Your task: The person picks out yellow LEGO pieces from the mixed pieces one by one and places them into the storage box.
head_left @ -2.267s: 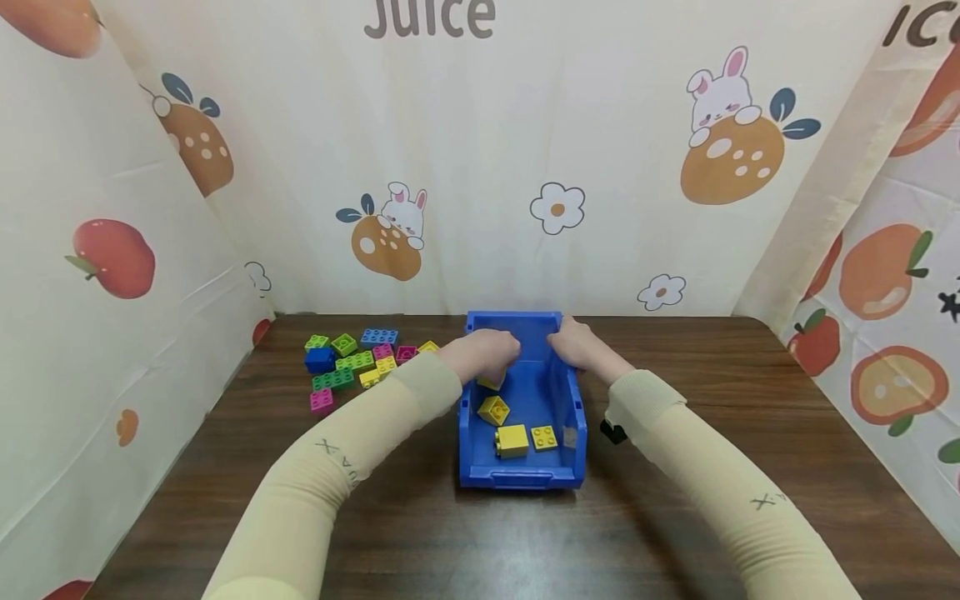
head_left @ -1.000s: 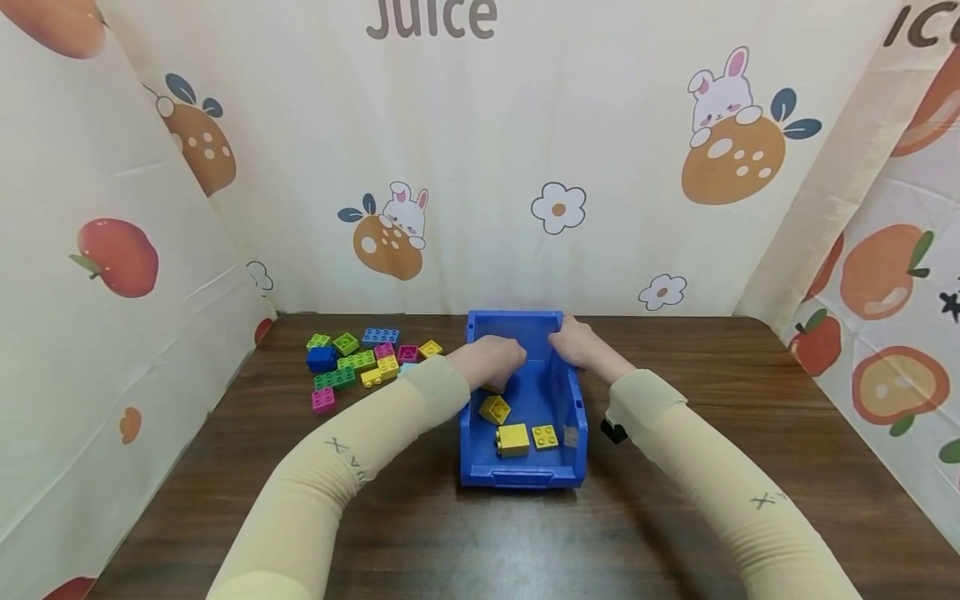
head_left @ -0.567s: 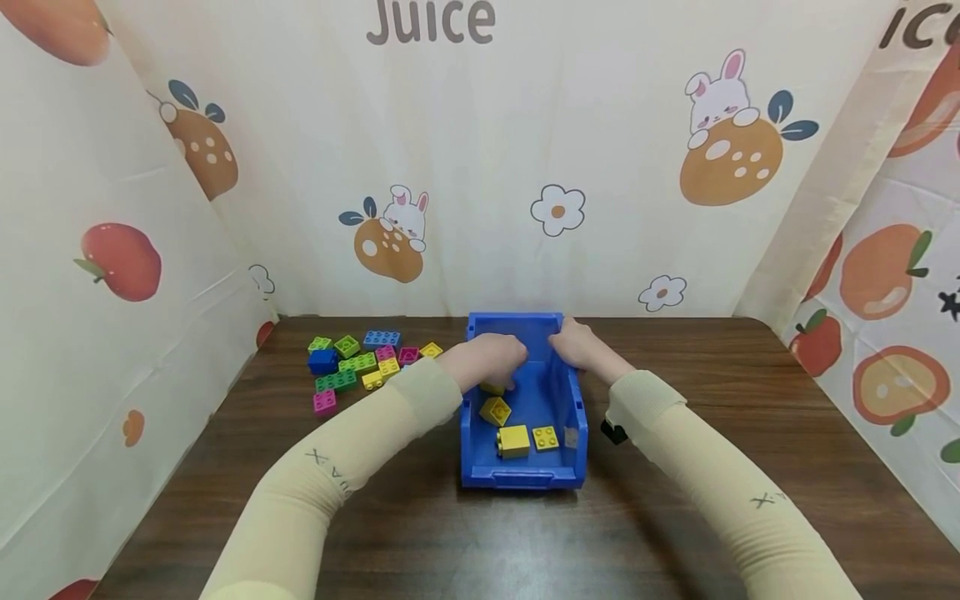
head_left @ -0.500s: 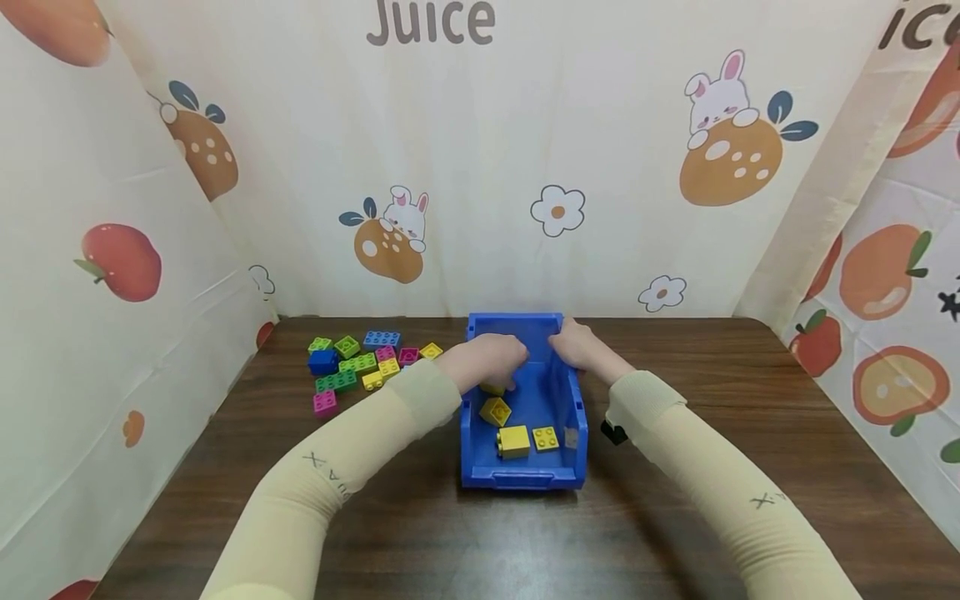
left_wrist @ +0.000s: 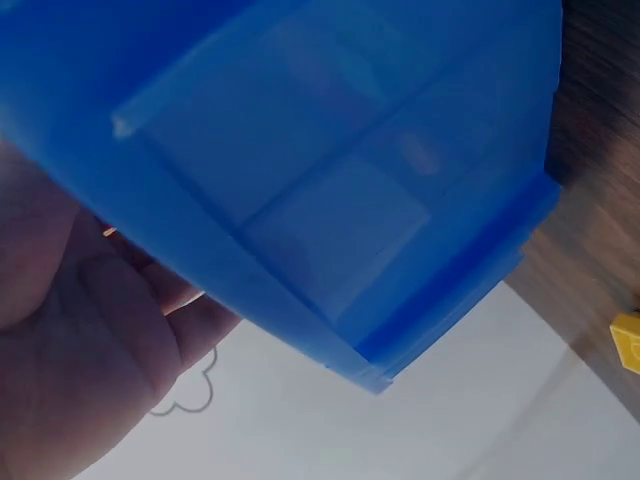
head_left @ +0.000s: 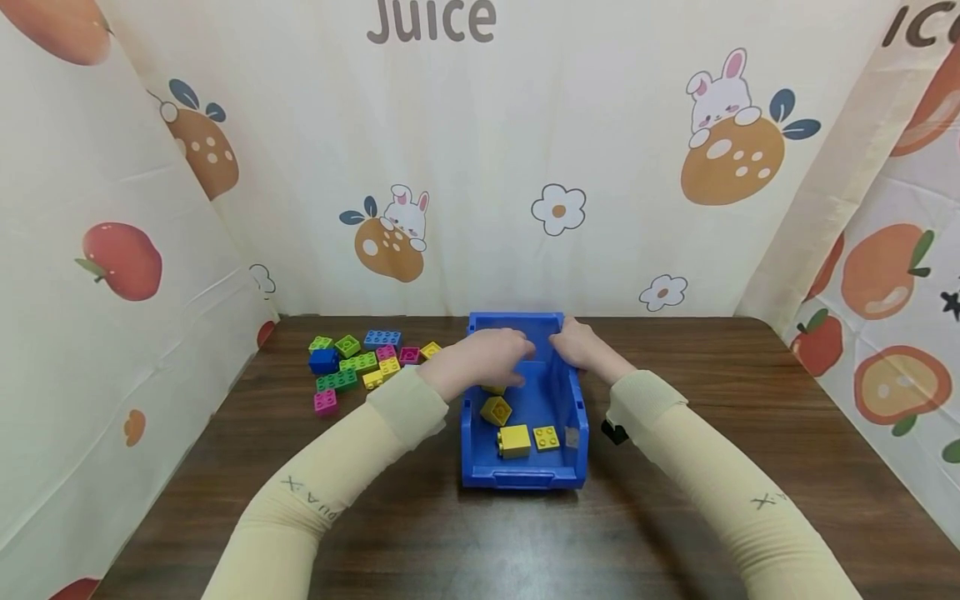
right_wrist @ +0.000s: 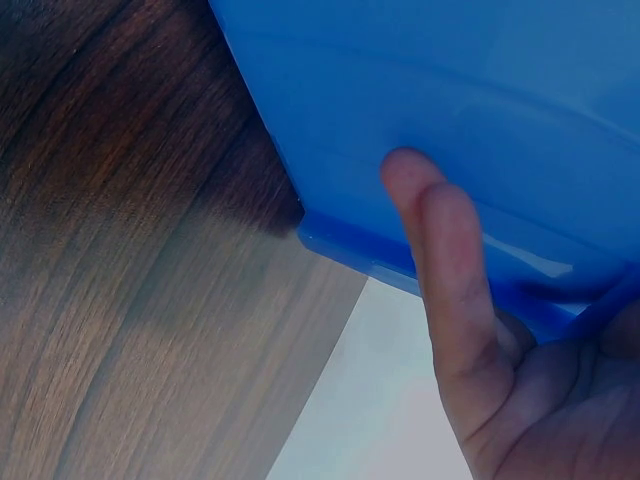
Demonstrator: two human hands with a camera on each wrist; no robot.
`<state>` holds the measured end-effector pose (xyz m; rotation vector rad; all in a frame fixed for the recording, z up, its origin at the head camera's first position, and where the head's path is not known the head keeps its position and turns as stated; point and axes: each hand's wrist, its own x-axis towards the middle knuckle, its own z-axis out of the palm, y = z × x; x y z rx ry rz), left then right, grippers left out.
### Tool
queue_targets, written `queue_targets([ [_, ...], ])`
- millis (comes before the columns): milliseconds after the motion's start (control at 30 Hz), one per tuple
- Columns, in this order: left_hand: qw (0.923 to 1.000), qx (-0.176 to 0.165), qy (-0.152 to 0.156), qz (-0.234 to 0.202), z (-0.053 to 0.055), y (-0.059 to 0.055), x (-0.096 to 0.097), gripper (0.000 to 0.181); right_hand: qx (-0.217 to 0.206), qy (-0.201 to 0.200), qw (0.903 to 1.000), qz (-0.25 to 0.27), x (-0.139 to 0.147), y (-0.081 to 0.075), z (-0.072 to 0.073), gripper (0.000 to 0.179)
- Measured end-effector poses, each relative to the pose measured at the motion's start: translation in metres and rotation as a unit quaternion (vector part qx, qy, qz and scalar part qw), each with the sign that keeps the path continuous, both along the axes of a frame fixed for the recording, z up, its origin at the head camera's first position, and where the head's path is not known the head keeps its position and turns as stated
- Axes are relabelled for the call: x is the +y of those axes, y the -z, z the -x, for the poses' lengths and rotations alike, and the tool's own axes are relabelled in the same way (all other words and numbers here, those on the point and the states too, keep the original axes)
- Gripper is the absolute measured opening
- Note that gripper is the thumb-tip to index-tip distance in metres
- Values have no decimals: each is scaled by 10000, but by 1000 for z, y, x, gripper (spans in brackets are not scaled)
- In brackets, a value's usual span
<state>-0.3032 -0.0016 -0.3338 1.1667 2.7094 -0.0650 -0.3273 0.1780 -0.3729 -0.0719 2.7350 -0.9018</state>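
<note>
A blue plastic bin [head_left: 523, 478] stands on the table, its low front toward me. Inside lie several yellow toy bricks: one on its side [head_left: 513, 442], a flat one with studs up [head_left: 546, 438], and a tilted one [head_left: 496, 410]. Another yellow brick [head_left: 495, 389] is partly hidden under my left hand [head_left: 489, 360], which hovers over the bin's left side with loosely bent fingers and nothing visible in them. My right hand [head_left: 579, 343] grips the bin's right wall near the back; in the right wrist view, its fingers [right_wrist: 455, 240] lie along the outer face.
Loose bricks lie left of the bin: a dark blue one [head_left: 324, 361], a green one [head_left: 336, 380], a pink one [head_left: 326, 402], a light blue one [head_left: 382, 339] and several others. A printed curtain [head_left: 480, 250] hangs at the table's [head_left: 712, 400] back edge.
My left hand has risen from low in the bin and its fingers have loosened, with the yellow brick left beneath. The right hand keeps its grip on the bin wall.
</note>
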Motion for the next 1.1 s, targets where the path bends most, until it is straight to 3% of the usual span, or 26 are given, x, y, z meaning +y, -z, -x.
queue_targets([
  [167,9989,287,-46,-370,-4,0,-8,46,-33,53,10000,37,0,-1,0,51],
  [400,9925,655,-429,-941,-12,-2,-18,44,-19,17,10000,67,0,0,1,52],
  [833,9710,768,-1086,-1989,-24,1,-49,50,-26,25,10000,74,-2,0,0,54],
  [1100,9589,1030,-1314,-2293,-25,8,-72,52,-47,16,9999,140,-1,1,0,54],
])
